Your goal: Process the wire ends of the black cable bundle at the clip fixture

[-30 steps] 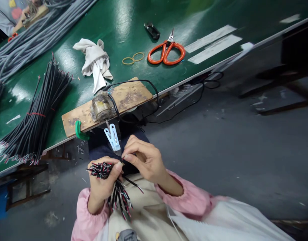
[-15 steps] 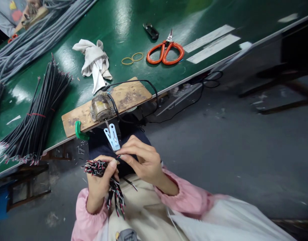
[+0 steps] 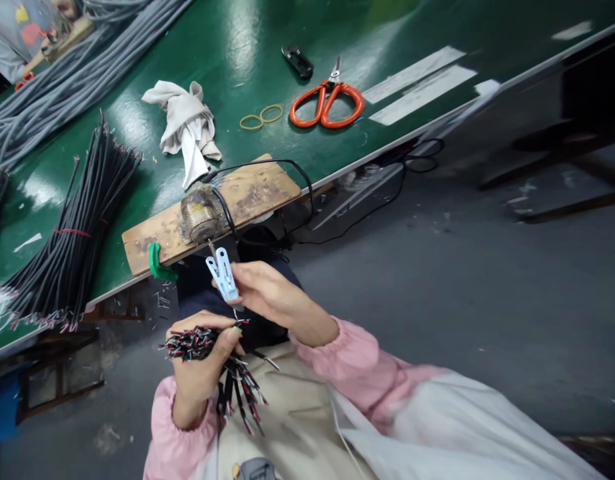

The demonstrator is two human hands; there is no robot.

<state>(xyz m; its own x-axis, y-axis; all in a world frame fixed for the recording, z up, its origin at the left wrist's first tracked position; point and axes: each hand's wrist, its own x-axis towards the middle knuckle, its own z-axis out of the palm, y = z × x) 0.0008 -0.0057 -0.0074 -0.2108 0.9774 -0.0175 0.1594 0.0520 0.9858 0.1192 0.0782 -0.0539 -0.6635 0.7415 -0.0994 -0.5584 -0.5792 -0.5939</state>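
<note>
My left hand (image 3: 200, 367) is closed around a bundle of short black cables (image 3: 192, 343) with red, white and black wire ends. Their other ends fan out below the palm. One cable end with bared wires sticks out past the thumb, just under a light blue clothespin (image 3: 224, 279). The clothespin hangs on the thin shaft of a small motor (image 3: 200, 213). Behind and beside the clothespin, my right hand (image 3: 267, 293) has its fingers closed on it; a fingertip shows at its left side, and the thumb is partly hidden.
The motor sits on a wooden board (image 3: 267, 187) at the edge of a green table (image 3: 227, 60), beside a green clamp (image 3: 159, 263). On the table lie black cables (image 3: 82, 227), grey cables (image 3: 82, 73), a cloth (image 3: 185, 123), rubber bands (image 3: 251, 122) and orange-handled scissors (image 3: 327, 105). Another person's sleeve (image 3: 5, 40) shows top left.
My right hand has moved up and left from the cable end by my left thumb onto the clothespin. My left hand with the bundle has shifted slightly down.
</note>
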